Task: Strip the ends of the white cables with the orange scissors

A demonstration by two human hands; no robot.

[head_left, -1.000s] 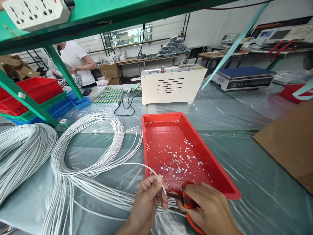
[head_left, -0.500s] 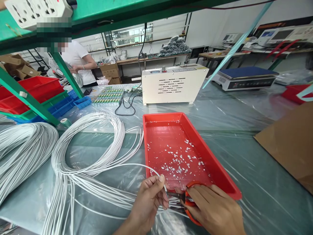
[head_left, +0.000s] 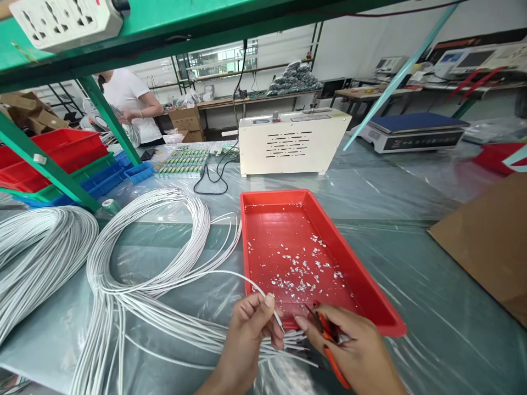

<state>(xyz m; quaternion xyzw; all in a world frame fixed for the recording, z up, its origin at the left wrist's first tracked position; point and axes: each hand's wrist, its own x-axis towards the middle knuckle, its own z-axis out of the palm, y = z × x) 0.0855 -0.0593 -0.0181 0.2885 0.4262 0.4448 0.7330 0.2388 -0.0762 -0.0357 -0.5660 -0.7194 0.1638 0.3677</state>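
My left hand pinches a white cable near its end, thumb on top. The cable's tip points down and right and shows a short dark end. My right hand is closed around orange-handled scissors, whose dark blades point up and left, apart from the cable. Both hands are at the near edge of a red tray, which has small silvery scraps scattered over its bottom. Loose ends of a coiled white cable bundle run beneath my left hand.
Another cable coil lies far left. Behind the tray stands a cream machine with a black cord. A scale and cardboard are on the right. Stacked bins stand left. A green shelf beam crosses overhead. A person stands behind.
The scissors have pulled back right from the cable tip and turned, with their blades now angled up. My left hand and the cable have barely moved.
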